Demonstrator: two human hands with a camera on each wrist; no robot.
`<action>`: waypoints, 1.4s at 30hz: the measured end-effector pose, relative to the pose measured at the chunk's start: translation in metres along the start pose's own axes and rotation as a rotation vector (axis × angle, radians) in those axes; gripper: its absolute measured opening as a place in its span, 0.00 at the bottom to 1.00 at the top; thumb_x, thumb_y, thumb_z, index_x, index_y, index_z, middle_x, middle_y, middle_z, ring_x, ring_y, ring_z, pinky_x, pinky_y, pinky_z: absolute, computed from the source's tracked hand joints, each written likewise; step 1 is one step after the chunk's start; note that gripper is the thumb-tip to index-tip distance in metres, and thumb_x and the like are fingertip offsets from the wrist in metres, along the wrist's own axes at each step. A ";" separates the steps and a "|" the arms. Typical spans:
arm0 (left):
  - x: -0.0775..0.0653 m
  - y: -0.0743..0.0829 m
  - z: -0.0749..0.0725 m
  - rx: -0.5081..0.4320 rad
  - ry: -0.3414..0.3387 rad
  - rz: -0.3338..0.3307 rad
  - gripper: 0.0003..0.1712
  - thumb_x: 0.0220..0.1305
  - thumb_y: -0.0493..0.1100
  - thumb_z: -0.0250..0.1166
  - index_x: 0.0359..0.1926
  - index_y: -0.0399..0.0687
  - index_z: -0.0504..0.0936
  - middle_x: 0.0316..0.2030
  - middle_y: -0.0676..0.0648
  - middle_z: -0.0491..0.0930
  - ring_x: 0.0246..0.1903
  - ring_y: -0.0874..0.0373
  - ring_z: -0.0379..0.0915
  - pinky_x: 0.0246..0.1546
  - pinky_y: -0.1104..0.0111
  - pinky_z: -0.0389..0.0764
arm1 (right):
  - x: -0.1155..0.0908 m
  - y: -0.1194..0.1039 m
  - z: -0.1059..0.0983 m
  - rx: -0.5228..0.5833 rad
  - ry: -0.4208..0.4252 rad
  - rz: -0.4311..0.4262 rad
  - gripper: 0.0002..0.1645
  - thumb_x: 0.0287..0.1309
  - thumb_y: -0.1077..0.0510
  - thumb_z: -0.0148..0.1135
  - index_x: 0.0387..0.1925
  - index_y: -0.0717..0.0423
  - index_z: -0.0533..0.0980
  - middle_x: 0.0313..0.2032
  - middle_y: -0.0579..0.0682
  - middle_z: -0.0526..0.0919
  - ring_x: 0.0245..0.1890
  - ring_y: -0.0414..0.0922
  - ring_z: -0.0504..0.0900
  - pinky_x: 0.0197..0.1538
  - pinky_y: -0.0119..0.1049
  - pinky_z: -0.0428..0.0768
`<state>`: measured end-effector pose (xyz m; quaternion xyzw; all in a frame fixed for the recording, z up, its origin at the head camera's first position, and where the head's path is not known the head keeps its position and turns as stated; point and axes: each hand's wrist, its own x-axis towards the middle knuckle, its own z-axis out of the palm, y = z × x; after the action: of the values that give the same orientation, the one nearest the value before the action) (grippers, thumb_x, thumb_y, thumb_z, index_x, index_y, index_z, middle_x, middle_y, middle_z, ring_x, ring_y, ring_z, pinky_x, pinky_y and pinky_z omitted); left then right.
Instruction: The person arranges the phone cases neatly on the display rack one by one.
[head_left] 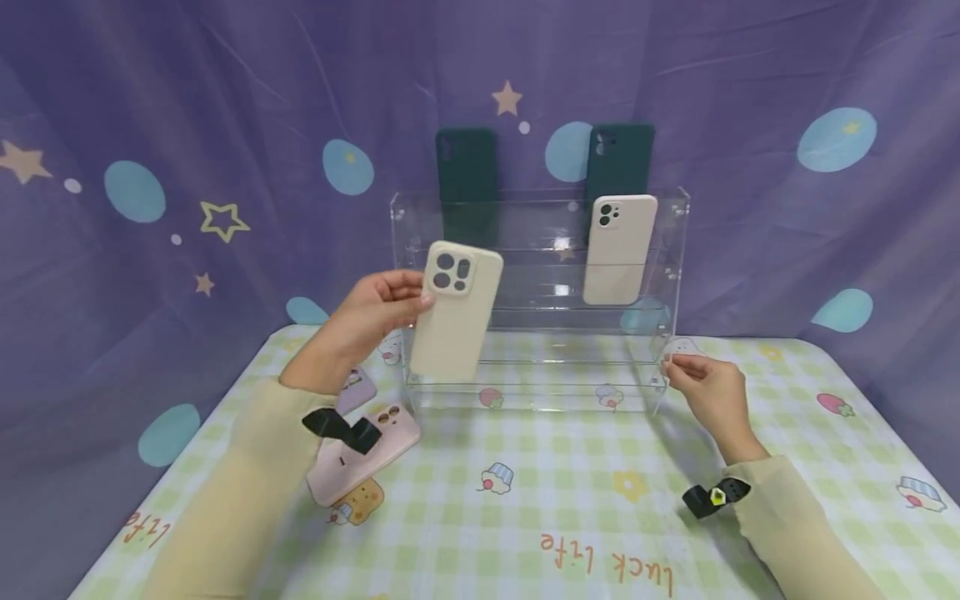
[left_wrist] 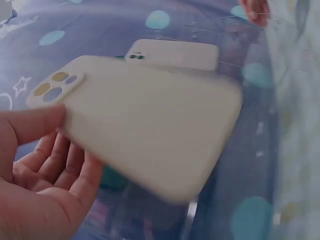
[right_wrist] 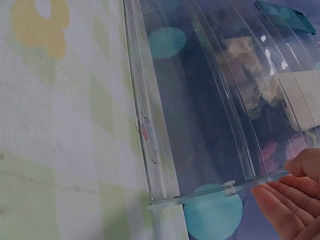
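Note:
My left hand point(head_left: 369, 321) pinches a cream phone case point(head_left: 456, 329) along its left edge, thumb in front near the camera cutouts. The case is upright, slightly tilted, in front of a tiered clear acrylic display stand point(head_left: 540, 385). In the left wrist view, the case point(left_wrist: 150, 125) spreads away from the thumb. My right hand point(head_left: 708, 396) grips the stand's right side panel, low down; in the right wrist view, thumb and fingers of that hand point(right_wrist: 295, 200) lie on either side of the panel edge. A pale pink phone case point(head_left: 618, 254) stands on the stand's right half.
Two dark green phone cases, one at left point(head_left: 468, 167) and one at right point(head_left: 621, 158), stand on the top tier. Beside my left forearm lie a pink case point(head_left: 375, 454) and a partly hidden purple case point(head_left: 358, 390) on the checked tablecloth point(head_left: 555, 492). A purple curtain point(head_left: 247, 108) hangs behind.

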<state>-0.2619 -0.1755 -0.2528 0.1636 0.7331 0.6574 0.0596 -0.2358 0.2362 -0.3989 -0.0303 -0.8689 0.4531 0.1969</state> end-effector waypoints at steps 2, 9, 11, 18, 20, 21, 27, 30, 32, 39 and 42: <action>0.009 0.012 0.003 0.019 0.041 0.041 0.09 0.63 0.30 0.58 0.42 0.44 0.77 0.29 0.59 0.82 0.32 0.66 0.76 0.34 0.73 0.76 | 0.000 0.001 0.000 0.004 0.004 -0.003 0.20 0.60 0.55 0.62 0.46 0.68 0.79 0.39 0.65 0.84 0.22 0.19 0.75 0.28 0.17 0.75; 0.041 0.040 0.010 -0.102 0.220 0.172 0.08 0.63 0.29 0.58 0.42 0.41 0.77 0.28 0.57 0.82 0.32 0.65 0.76 0.34 0.75 0.75 | 0.000 0.003 0.000 0.026 0.007 -0.010 0.20 0.60 0.56 0.62 0.46 0.70 0.79 0.38 0.66 0.83 0.22 0.20 0.76 0.28 0.17 0.75; 0.049 0.044 0.012 -0.147 0.259 0.216 0.08 0.64 0.28 0.57 0.42 0.40 0.76 0.28 0.56 0.81 0.32 0.65 0.75 0.34 0.75 0.74 | 0.000 0.002 0.000 0.029 0.010 -0.016 0.20 0.61 0.56 0.61 0.46 0.70 0.79 0.39 0.66 0.83 0.22 0.20 0.76 0.28 0.17 0.75; 0.073 0.051 0.019 -0.257 0.359 0.371 0.08 0.64 0.27 0.55 0.40 0.41 0.76 0.30 0.53 0.79 0.33 0.63 0.74 0.35 0.74 0.73 | -0.001 0.002 0.000 0.053 0.016 -0.040 0.19 0.60 0.58 0.61 0.45 0.71 0.79 0.39 0.67 0.83 0.22 0.20 0.77 0.29 0.17 0.76; 0.078 0.049 0.022 -0.258 0.384 0.387 0.08 0.64 0.27 0.55 0.40 0.41 0.76 0.30 0.53 0.78 0.34 0.63 0.74 0.37 0.74 0.74 | -0.001 0.002 0.001 0.054 0.020 -0.044 0.19 0.60 0.58 0.61 0.45 0.71 0.79 0.38 0.67 0.83 0.22 0.20 0.76 0.29 0.17 0.76; 0.081 0.048 0.023 -0.262 0.390 0.388 0.08 0.64 0.27 0.55 0.40 0.41 0.76 0.30 0.52 0.78 0.34 0.63 0.73 0.37 0.74 0.74 | -0.001 0.002 0.001 0.051 0.023 -0.048 0.19 0.60 0.58 0.61 0.45 0.71 0.79 0.38 0.67 0.83 0.22 0.19 0.76 0.28 0.17 0.76; 0.091 0.038 0.028 -0.221 0.427 0.341 0.07 0.63 0.28 0.57 0.41 0.38 0.77 0.30 0.53 0.78 0.34 0.63 0.74 0.40 0.73 0.74 | 0.000 0.003 0.003 0.040 0.034 -0.064 0.18 0.61 0.58 0.61 0.45 0.71 0.79 0.38 0.67 0.83 0.23 0.18 0.75 0.28 0.17 0.76; 0.093 0.029 0.028 -0.185 0.442 0.323 0.10 0.64 0.28 0.57 0.46 0.33 0.76 0.30 0.53 0.78 0.34 0.63 0.73 0.40 0.73 0.74 | 0.000 0.004 0.005 0.036 0.036 -0.077 0.18 0.61 0.59 0.61 0.45 0.71 0.79 0.38 0.67 0.83 0.24 0.16 0.74 0.29 0.17 0.76; 0.094 0.023 0.028 -0.163 0.446 0.296 0.13 0.64 0.28 0.57 0.50 0.30 0.75 0.30 0.54 0.77 0.34 0.63 0.73 0.39 0.73 0.74 | -0.001 0.004 0.005 0.025 0.042 -0.091 0.17 0.61 0.59 0.61 0.44 0.72 0.79 0.38 0.67 0.83 0.25 0.15 0.73 0.29 0.16 0.76; 0.097 0.003 0.025 -0.110 0.436 0.184 0.17 0.65 0.29 0.56 0.54 0.27 0.73 0.29 0.55 0.76 0.31 0.66 0.72 0.32 0.76 0.74 | 0.000 0.006 0.008 0.000 0.078 -0.125 0.16 0.60 0.60 0.61 0.43 0.71 0.80 0.37 0.66 0.84 0.26 0.14 0.71 0.29 0.14 0.74; 0.097 0.000 0.024 -0.111 0.432 0.162 0.17 0.65 0.30 0.56 0.54 0.27 0.73 0.28 0.55 0.76 0.29 0.65 0.72 0.30 0.76 0.74 | 0.000 0.006 0.009 -0.010 0.087 -0.137 0.16 0.60 0.60 0.61 0.42 0.71 0.80 0.37 0.66 0.84 0.26 0.13 0.70 0.29 0.13 0.74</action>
<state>-0.3459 -0.1217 -0.2435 0.0736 0.6760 0.7192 -0.1427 -0.2395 0.2328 -0.4084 0.0088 -0.8620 0.4322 0.2647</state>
